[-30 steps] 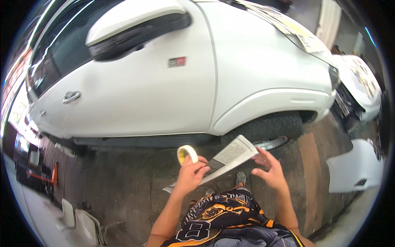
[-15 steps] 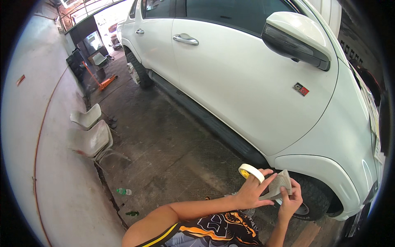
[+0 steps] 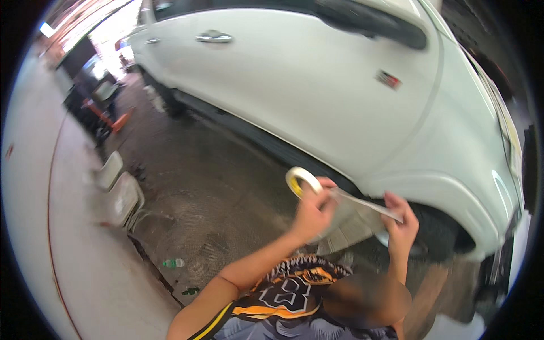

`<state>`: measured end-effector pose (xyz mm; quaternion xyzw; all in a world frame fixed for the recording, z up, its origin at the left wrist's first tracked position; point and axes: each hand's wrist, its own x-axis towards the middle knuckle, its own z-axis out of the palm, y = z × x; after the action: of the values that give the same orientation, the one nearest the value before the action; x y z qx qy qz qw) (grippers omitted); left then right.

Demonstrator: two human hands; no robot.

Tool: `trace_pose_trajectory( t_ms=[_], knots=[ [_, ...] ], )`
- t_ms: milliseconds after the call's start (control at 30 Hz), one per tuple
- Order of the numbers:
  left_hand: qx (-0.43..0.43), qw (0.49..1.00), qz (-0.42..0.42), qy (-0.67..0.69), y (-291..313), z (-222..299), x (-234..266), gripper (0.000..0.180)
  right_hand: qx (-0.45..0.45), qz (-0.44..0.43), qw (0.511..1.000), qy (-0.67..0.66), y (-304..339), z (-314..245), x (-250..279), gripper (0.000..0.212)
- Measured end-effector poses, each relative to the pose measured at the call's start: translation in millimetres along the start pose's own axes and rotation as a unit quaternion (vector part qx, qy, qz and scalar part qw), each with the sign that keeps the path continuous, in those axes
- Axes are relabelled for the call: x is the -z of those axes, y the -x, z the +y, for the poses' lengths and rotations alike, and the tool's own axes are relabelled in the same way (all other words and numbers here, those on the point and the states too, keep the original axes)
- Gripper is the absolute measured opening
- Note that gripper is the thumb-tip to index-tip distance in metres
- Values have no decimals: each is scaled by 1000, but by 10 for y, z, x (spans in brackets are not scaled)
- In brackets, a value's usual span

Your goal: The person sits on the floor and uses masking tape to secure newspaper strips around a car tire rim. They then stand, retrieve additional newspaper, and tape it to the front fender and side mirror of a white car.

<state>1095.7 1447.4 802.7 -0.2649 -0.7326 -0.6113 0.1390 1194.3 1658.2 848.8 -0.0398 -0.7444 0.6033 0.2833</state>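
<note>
My left hand (image 3: 310, 214) is closed, with a roll of masking tape (image 3: 292, 177) hooked on its fingers. The roll is cream-coloured with a yellow core. Those same fingers also pinch one end of a greyish sheet of newspaper (image 3: 352, 228). At the sheet's other end, my right hand (image 3: 402, 224) grips the corner between thumb and fingers. The top edge is stretched between both hands as a pale narrow band, and the rest hangs below it. Behind my hands stands a white pickup-like vehicle (image 3: 294, 96), its front wheel (image 3: 436, 229) partly hidden by my right hand.
White chairs (image 3: 124, 198) stand along the pale wall (image 3: 56, 226) on the left. A green-and-clear bottle (image 3: 173, 263) lies on the dark floor. Farther back is an orange floor jack (image 3: 120, 122). The vehicle's black side step (image 3: 249, 133) runs along its lower edge.
The newspaper has gone from a small folded piece to a wider hanging sheet. My hands have moved apart and upward in view, the left one shifting left with the tape. The view has shifted.
</note>
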Motion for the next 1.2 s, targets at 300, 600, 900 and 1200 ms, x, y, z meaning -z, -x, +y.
trace_pose_trajectory(
  t_ms=[300,600,900,1200],
  knots=[
    [-33,999,-22,-15,-494,283,41,64,-52,0,991,-121,-369,-241,29,16],
    [-2,995,-92,43,-1019,686,-20,15,-59,-32,989,-132,-486,-380,70,16],
    [-110,985,-131,20,-1089,774,-236,10,225,73,936,261,-600,-615,-28,31],
    [-166,978,-122,11,-1097,863,-278,9,228,27,932,279,-621,-696,7,16]
  ],
)
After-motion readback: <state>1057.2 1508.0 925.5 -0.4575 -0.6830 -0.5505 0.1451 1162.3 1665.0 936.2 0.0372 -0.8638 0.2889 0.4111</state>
